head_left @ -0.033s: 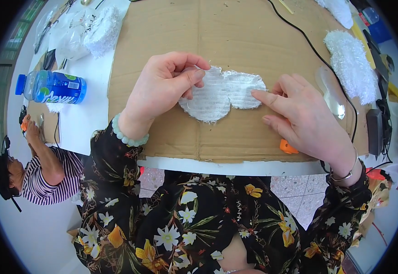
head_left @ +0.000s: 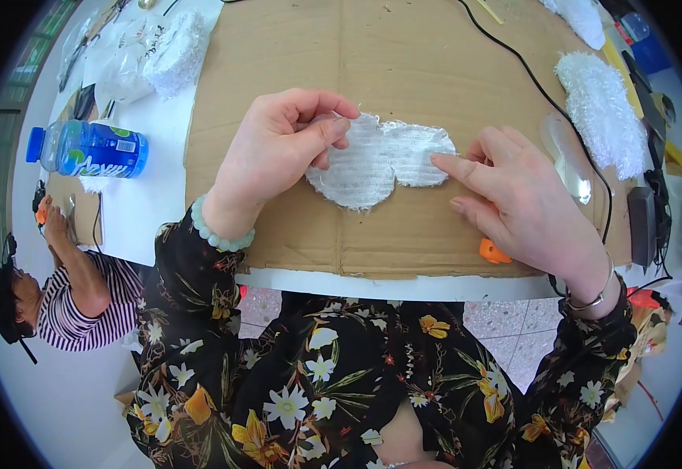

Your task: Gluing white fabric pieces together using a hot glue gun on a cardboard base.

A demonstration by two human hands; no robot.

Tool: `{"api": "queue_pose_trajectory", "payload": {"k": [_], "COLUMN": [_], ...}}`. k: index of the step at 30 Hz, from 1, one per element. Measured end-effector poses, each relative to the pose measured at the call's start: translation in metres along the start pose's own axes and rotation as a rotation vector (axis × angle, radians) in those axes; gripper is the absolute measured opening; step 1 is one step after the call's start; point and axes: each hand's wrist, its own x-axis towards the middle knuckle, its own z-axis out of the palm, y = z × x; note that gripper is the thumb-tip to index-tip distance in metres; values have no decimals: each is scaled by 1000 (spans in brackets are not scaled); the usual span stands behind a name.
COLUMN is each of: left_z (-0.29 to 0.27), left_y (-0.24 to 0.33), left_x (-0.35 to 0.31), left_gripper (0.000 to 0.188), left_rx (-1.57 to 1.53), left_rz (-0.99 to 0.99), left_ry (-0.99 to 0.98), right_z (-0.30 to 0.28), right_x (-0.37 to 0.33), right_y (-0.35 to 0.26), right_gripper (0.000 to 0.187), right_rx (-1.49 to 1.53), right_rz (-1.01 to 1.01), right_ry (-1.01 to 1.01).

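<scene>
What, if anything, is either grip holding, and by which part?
The left grip is at the upper left of the white fabric; whether it pinches cannot be told. The right grip, open at its right edge, holds nothing visible.

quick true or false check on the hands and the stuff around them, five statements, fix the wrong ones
1. The white fabric piece lies on brown cardboard. True.
2. The bottle is right of the cardboard. False: it is on the left.
3. The right hand has its index fingertip at the fabric's right edge. True.
4. The small orange object is beside the left hand. False: it is beside the right hand.
5. A pale green bead bracelet circles the left wrist. True.
</scene>
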Motion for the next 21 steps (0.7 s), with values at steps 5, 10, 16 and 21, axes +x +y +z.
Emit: {"api": "queue_pose_trajectory", "payload": {"k": [5, 10, 16, 21], "left_z": [-2, 2, 3, 2], "left_y": [-1, 0, -2, -4], "left_x": [-4, -3, -3, -1], "left_gripper": [16, 16, 16, 17], "left_rx": [12, 50, 80, 72], "left_rz": [25, -8, -6, -12], "left_ry": [49, 55, 54, 53], "right_z": [-3, -1, -1, 2], "right_x": [1, 2, 2, 7], "right_y": [0, 2, 3, 3], "right_gripper": [42, 41, 41, 40], "right_rx": [-6, -9, 2, 2], "right_rz": [11, -8, -13, -15], "right_ry": [2, 2, 1, -5]}}
